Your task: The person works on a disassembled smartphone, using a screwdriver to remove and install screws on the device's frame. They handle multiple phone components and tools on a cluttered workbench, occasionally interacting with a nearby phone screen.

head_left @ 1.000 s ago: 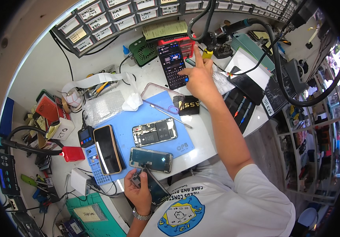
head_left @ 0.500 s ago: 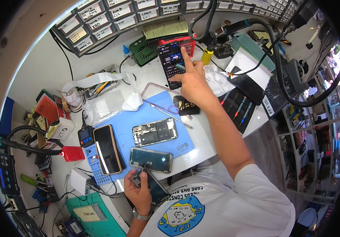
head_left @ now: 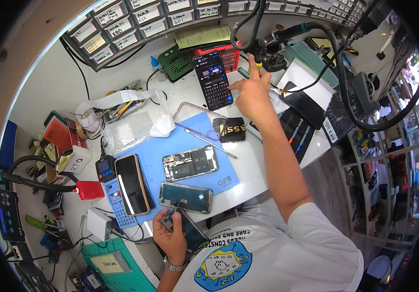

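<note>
My left hand grips a dark phone screen panel at its upper edge, close to my shirt. My right hand hovers just right of an upright lit smartphone, which shows a chat page and a keyboard. One finger points up, and a slim green-ended tool sticks out from the hand; the rest of that tool is hidden. On the blue mat lie an opened phone body with battery and boards exposed, and a loose phone screen frame. A dark-faced phone in a tan case lies left of them.
A metal spudger and bubble wrap lie behind the opened phone. A green fan and red drawers stand behind the lit phone. A thick black hose arches at right. Screwdrivers rest on a black case.
My right hand has drawn back to the right from the lit phone's screen, with the green-ended tool moving along. The keyboard now shows uncovered. My left hand stays put.
</note>
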`<state>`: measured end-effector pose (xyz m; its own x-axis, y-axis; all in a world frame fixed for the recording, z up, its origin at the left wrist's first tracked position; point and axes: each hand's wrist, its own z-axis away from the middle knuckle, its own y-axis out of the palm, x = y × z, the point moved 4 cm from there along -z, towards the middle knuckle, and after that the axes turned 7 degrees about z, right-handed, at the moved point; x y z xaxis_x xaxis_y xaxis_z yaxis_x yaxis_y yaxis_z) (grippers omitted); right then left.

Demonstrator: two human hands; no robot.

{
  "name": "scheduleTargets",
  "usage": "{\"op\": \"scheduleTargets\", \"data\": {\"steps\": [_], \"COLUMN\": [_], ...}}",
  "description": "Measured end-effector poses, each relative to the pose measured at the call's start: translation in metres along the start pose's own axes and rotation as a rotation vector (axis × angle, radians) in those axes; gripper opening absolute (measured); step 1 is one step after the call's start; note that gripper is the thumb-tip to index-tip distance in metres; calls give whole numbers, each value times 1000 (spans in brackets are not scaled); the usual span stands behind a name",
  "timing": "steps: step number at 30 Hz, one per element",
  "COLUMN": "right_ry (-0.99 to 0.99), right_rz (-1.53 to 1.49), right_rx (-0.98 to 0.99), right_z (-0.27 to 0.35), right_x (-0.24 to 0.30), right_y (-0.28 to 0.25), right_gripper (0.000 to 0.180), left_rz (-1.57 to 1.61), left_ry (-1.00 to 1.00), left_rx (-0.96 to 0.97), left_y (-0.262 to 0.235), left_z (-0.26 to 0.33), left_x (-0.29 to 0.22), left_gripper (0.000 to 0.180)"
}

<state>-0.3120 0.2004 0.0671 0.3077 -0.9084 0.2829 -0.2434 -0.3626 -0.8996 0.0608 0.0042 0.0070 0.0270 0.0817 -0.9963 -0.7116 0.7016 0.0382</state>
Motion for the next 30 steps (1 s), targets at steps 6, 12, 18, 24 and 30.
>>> {"op": "scheduleTargets", "data": {"steps": [6,12,18,24,30], "right_ry": [-18,-16,-1,-54,-54], "right_rz": [-37,-37,-29,-64,-9], "right_rx": [-39,-55,-69,-85,-28], "right_z": [2,2,0,1,2], "right_x": [6,7,2,7,5], "right_y": [-3,-2,1,7,2], "right_gripper": [55,56,59,61,57], "left_rz": [-25,-21,-7,-9,18], "left_ry": [9,9,1,8,-6], "left_rx": [-2,-2,0,-1,-4], "left_y": [-1,0,0,-1,-1], "left_z": [0,0,0,0,0], "left_x": [1,0,-2,1,1], "left_gripper": [35,34,34,35,36]}}
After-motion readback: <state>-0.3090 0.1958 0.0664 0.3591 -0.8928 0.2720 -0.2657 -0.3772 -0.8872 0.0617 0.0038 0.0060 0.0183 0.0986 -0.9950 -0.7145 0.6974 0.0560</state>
